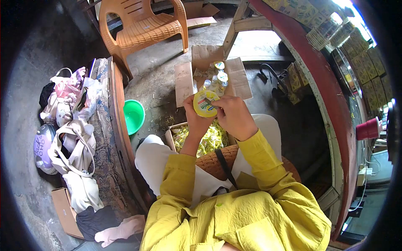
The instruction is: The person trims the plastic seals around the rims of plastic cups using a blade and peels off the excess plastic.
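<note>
A round yellow lid with a printed label [202,107] is held up in front of me, above a box of yellow-green shredded strips [205,140]. My left hand [196,119] grips its left edge. The fingers of my right hand [234,115] are pinched on a small dark flat piece [208,101] lying against the label; what the piece is cannot be made out. Just beyond my hands, an open cardboard box [240,78] holds several small bottles or jars [217,83], some with yellow and white tops.
An orange plastic chair [144,35] stands at the upper left, a green basin [134,116] below it. Bags and clothes [73,142] lie on the left. A red-edged counter [312,71] with small boxes [368,69] and a red cup [368,129] runs along the right.
</note>
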Demonstrator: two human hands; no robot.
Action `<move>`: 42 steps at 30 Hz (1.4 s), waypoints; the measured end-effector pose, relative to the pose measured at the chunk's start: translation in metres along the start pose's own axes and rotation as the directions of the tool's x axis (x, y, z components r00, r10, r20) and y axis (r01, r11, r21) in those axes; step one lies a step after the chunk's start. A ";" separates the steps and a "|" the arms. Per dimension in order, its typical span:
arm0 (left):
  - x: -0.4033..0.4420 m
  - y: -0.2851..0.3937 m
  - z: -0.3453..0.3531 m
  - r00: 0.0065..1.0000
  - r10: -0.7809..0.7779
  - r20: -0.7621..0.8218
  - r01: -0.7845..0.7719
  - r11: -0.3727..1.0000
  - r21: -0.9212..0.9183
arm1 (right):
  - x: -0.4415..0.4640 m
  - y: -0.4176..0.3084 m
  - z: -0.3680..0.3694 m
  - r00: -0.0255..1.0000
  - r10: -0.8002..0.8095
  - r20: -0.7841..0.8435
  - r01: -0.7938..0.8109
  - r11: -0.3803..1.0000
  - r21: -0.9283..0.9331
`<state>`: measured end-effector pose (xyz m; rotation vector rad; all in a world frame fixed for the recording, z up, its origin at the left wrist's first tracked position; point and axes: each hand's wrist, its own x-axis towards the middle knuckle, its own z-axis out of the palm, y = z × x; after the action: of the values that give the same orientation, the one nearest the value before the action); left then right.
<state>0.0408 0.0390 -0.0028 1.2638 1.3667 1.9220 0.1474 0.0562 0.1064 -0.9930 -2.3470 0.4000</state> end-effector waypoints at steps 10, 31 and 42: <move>0.004 -0.008 -0.004 0.996 -0.032 -0.085 0.031 0.999 -0.018 | 0.006 0.002 0.008 0.999 -0.033 0.033 0.034 0.998 -0.044; 0.011 0.000 -0.010 0.994 -0.019 -0.111 0.021 1.000 0.020 | -0.018 0.011 -0.029 0.997 0.076 0.009 -0.077 0.982 0.173; 0.013 0.012 -0.017 0.979 -0.113 0.169 0.151 0.960 -0.234 | -0.008 0.062 0.004 0.939 0.340 -0.043 -0.251 0.768 0.590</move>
<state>0.0211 0.0360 0.0117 1.1434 1.0696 1.7972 0.1846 0.0919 0.0714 -1.0347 -1.7491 1.0568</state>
